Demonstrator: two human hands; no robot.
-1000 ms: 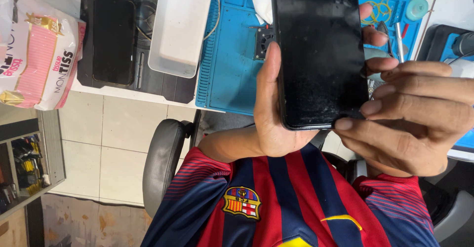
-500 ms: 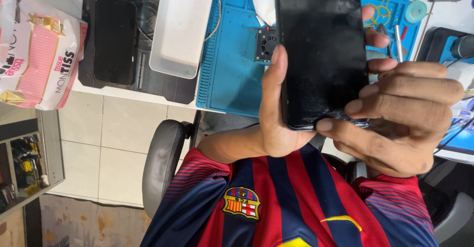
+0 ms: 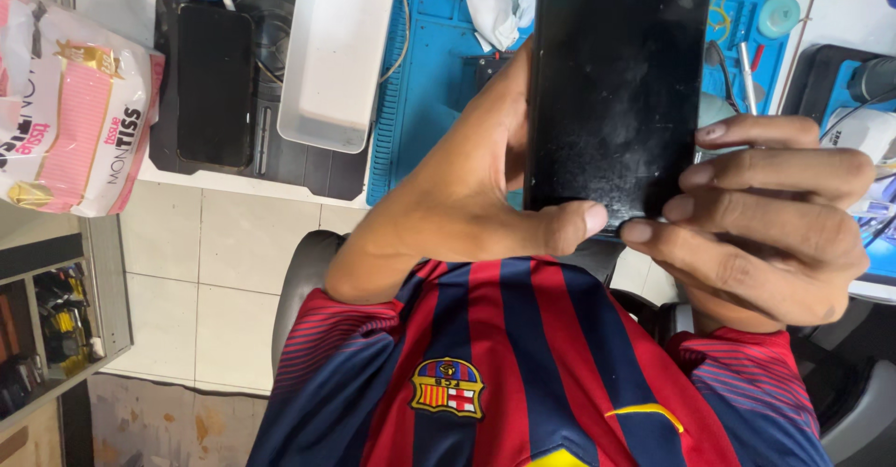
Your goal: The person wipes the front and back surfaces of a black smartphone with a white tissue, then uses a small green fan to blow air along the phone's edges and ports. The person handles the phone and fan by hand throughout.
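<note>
Blue mat (image 3: 429, 84) behind | I see dusty, smudged black phone (image 3: 611, 94) | left hand (image 3: 467, 196) grips it | right hand (image 3: 775, 234) pinches its corner

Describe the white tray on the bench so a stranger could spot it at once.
Start at the blue work mat on the bench. Just beside it, on the side away from the held black phone, lies the white tray, a long, shallow rectangle with rounded corners. It is the only plain white container there, between the mat and a dark phone lying flat.

Black phone (image 3: 611, 84), blue mat (image 3: 429, 84), white tray (image 3: 336, 52), red-and-navy striped shirt (image 3: 523, 374), pink-and-white tissue pack (image 3: 75, 103)
</note>
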